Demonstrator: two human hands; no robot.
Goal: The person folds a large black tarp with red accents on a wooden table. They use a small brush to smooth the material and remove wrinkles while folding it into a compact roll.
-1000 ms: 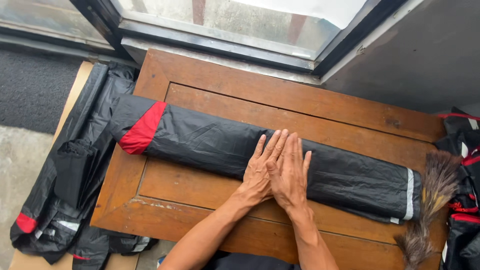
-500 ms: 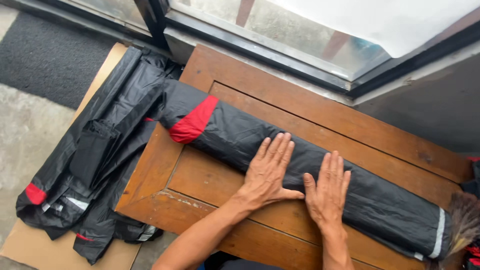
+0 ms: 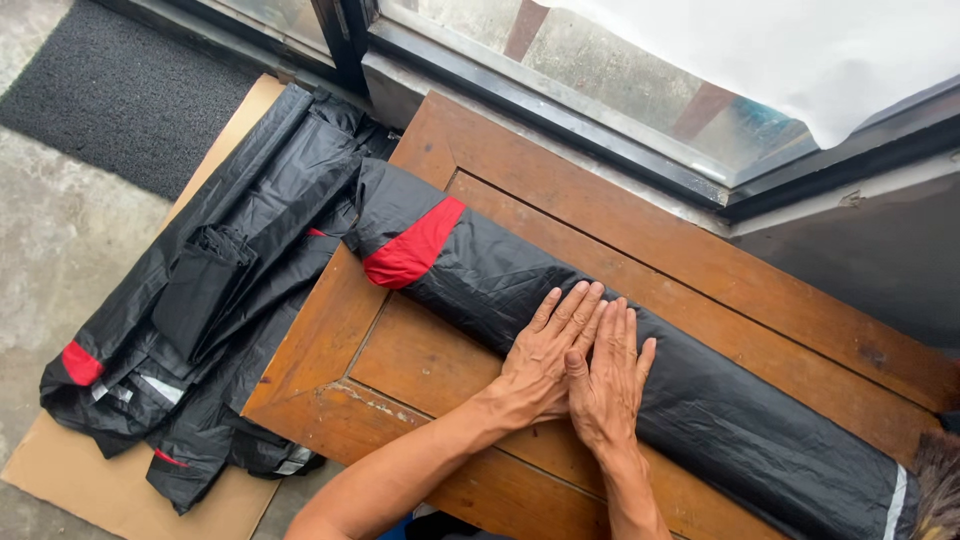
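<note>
Head view: left hand (image 3: 540,360) and right hand (image 3: 608,385) press flat, open-palmed, gripping nothing, on black rolled raincoat (image 3: 520,290).

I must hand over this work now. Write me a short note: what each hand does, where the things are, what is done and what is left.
Left hand: flat, palm down on the folded black raincoat, holding nothing.
Right hand: flat beside it, touching the left, also pressing the raincoat.
The raincoat lies as a long narrow strip diagonally across the wooden table, red patch toward the far left end.
More black rain gear lies on cardboard on the floor, left of the table.
Done: folded into a strip. Left: probably rolling or folding it shorter.
</note>
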